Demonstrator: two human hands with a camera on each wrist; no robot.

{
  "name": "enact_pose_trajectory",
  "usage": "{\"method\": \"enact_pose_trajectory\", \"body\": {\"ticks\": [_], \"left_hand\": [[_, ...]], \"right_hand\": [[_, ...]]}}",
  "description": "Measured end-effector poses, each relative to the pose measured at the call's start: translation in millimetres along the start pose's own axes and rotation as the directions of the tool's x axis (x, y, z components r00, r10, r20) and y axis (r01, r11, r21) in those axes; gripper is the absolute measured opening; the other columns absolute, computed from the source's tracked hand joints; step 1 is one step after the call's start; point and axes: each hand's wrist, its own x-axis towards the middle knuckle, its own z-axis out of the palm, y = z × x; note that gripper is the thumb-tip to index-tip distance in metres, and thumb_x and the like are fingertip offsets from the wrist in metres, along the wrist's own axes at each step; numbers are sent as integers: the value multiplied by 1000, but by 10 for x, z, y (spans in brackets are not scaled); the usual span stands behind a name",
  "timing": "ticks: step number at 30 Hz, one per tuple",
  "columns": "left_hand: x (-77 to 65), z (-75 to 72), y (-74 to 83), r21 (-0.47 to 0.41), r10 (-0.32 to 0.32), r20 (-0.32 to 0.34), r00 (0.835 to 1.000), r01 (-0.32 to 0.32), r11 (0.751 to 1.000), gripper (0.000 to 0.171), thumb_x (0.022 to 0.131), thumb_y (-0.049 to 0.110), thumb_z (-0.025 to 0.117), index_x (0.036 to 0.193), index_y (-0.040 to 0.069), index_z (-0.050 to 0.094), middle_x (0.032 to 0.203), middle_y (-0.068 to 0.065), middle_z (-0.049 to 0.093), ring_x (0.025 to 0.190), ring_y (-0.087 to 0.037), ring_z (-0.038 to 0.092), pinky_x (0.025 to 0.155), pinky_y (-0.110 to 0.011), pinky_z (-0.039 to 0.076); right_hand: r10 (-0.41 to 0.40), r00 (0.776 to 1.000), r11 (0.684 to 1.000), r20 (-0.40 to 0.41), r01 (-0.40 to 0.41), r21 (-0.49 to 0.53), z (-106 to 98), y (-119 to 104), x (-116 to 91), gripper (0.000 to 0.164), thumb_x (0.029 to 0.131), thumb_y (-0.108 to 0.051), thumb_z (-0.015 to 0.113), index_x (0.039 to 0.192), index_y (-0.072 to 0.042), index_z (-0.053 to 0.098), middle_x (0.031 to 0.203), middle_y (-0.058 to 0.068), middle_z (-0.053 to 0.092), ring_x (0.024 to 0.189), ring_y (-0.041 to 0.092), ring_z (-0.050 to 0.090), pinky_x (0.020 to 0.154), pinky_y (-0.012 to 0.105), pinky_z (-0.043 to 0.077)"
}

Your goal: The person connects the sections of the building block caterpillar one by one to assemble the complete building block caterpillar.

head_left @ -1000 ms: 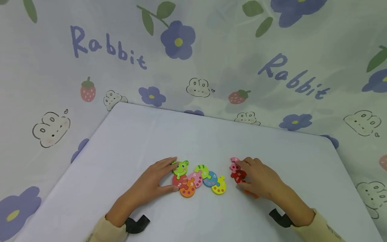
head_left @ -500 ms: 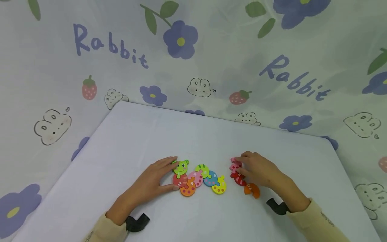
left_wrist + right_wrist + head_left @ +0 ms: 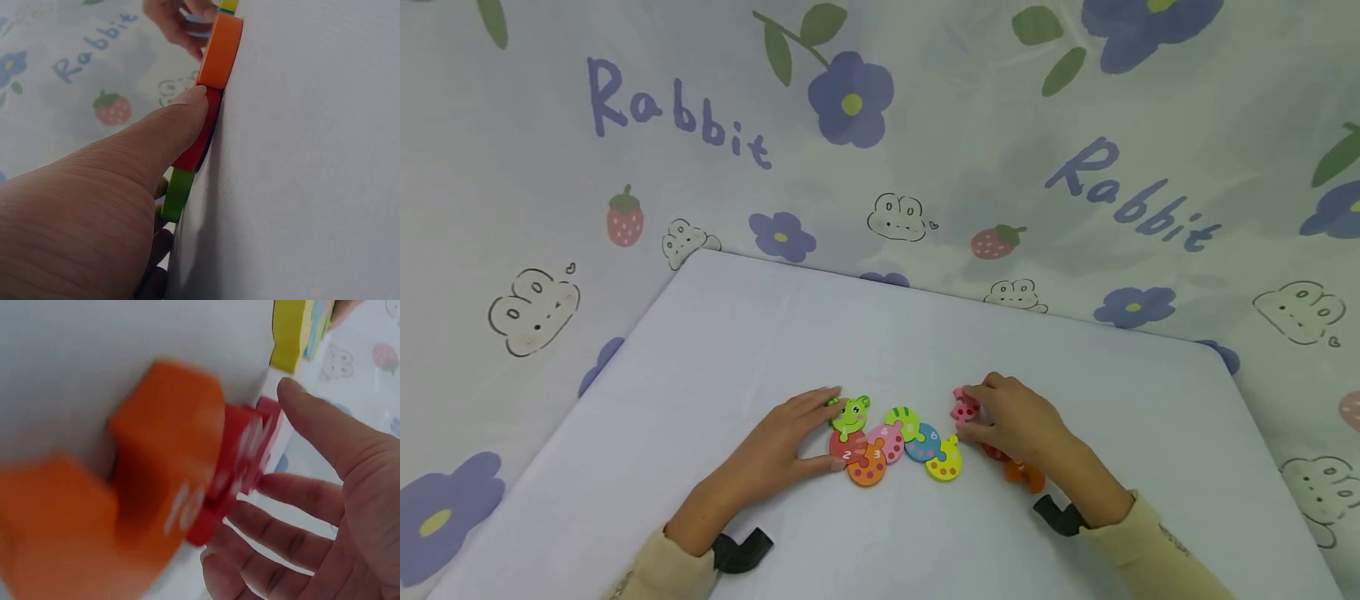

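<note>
Pinching the dotted pink piece [image 3: 965, 410] between thumb and fingers, the right hand [image 3: 1018, 421] is just beyond and to the right of the yellow piece [image 3: 944, 464], with a small gap between the two pieces. Partly hidden by that hand, a loose red piece [image 3: 995, 452] lies to the right of the yellow piece, and the orange piece marked 10 [image 3: 1034, 477] lies farther right.

Left of the yellow piece, the rest of a joined caterpillar runs in order: the blue piece [image 3: 921, 444] fitted to it, then the striped green piece [image 3: 900, 422], the pink piece marked 4 [image 3: 886, 447], the orange piece marked 3 [image 3: 867, 475], the red piece marked 2 [image 3: 844, 446] and the green head piece [image 3: 850, 415].

At this far end from the yellow piece, the left hand [image 3: 771, 446] is spread, its thumb touching the red piece marked 2 and its fingers at the green head piece. Everything lies on a white surface [image 3: 880, 550]; well beyond the yellow piece hangs a flower-and-rabbit cloth [image 3: 820, 192].
</note>
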Motion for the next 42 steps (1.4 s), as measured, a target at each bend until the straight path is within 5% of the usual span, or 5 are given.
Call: {"method": "enact_pose_trajectory", "body": {"ticks": [14,23,28,34,42], "left_hand": [[12,-8,39,7,-3,12,1000,2,1000,81,88,50,83,156,18,52,165,1,41,151,-25,36,119,-56,35],[17,6,36,9,13,1,1000,-13,1000,81,88,49,84,155,17,53,164,1,42,151,-24,38,119,-54,36],[20,-10,33,7,24,-13,1000,-24,1000,81,87,49,84,155,16,54,163,-1,43,150,-26,39,118,-56,36],[13,-16,16,13,11,-5,1000,-10,1000,82,87,50,83,156,17,53,164,1,42,151,-25,37,119,-56,36],[16,-2,17,4,14,-11,1000,-14,1000,81,87,50,84,155,17,53,163,0,43,150,-26,38,118,-56,36]], "right_hand": [[-22,999,999,-28,23,45,96,2,-88,61,84,-36,88,136,-13,66,114,6,62,98,21,58,78,38,60],[6,998,1000,67,-7,14,82,25,-269,85,79,-37,92,150,-9,55,131,12,59,113,28,56,85,43,62],[5,999,1000,34,-4,-8,93,28,-374,71,80,-26,91,140,-6,61,115,6,63,103,22,57,85,38,61],[102,995,995,-17,-101,14,142,-32,-385,56,80,-40,91,118,-7,66,95,3,61,85,18,57,73,34,61],[183,983,983,19,-183,16,207,-145,-357,47,92,-53,76,92,-12,53,61,1,47,50,16,47,47,28,37]]}}
